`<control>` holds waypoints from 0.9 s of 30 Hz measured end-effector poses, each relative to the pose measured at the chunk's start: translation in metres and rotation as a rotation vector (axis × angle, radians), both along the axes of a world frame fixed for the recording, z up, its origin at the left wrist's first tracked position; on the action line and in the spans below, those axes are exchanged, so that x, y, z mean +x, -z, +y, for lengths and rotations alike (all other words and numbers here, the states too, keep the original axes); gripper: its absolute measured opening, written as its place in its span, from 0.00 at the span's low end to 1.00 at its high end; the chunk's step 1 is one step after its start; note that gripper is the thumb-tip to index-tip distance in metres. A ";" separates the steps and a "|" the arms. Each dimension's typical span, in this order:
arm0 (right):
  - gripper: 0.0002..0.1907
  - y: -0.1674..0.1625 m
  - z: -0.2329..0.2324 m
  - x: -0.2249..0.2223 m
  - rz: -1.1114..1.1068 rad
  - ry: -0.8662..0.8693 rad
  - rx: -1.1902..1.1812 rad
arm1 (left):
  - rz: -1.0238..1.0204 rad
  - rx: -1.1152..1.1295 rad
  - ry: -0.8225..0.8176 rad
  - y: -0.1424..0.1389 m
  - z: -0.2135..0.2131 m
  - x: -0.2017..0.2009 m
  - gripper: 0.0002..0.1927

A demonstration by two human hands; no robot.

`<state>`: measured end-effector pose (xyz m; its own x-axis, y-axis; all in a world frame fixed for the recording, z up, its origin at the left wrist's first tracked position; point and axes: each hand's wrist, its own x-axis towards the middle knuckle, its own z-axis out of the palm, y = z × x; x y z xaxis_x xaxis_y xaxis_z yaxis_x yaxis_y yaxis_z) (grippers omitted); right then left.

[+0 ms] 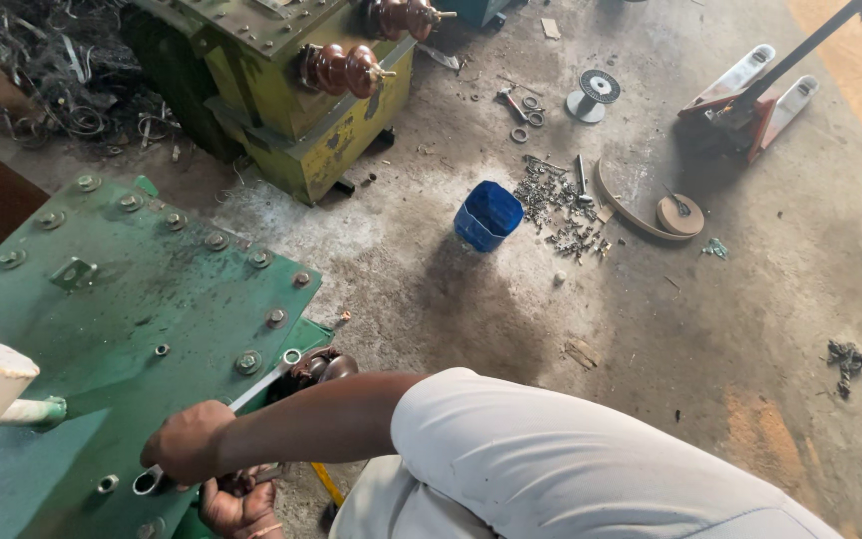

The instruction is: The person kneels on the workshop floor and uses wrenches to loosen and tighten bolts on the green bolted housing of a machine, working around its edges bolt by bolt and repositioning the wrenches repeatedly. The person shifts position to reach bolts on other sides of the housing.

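Right hand (pixel 189 442) gripping a spanner (pixel 256 386) on the green lid (pixel 142 289) at lower left of the frame, left hand (pixel 239 504) clasped around another tool below the lid edge, blue bucket (pixel 488 215) on the floor mid-frame

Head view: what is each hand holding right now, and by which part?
Right hand grips a spanner by its lower handle end. Left hand grips another tool, largely hidden.
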<state>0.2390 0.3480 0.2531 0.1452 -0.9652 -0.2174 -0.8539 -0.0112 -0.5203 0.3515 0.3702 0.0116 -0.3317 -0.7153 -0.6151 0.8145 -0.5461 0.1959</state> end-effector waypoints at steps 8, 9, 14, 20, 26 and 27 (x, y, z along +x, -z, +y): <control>0.18 -0.007 -0.009 0.008 0.109 -0.054 0.084 | 0.224 -0.191 0.035 -0.027 0.008 -0.012 0.19; 0.20 -0.003 -0.013 0.008 0.109 -0.073 0.063 | 0.350 -0.237 0.072 -0.029 0.005 -0.007 0.20; 0.10 0.039 -0.055 0.023 0.187 -0.354 -0.027 | 0.240 -0.295 0.382 -0.021 -0.025 0.020 0.15; 0.22 0.083 -0.081 0.078 0.281 -0.516 -0.037 | 0.373 -0.123 0.142 -0.018 -0.017 0.077 0.05; 0.29 0.101 -0.063 0.087 0.313 -0.422 -0.019 | 0.066 -0.082 0.124 -0.018 0.003 0.090 0.06; 0.30 0.103 -0.061 0.085 0.350 -0.406 0.003 | 0.048 -0.091 0.129 -0.020 0.008 0.091 0.05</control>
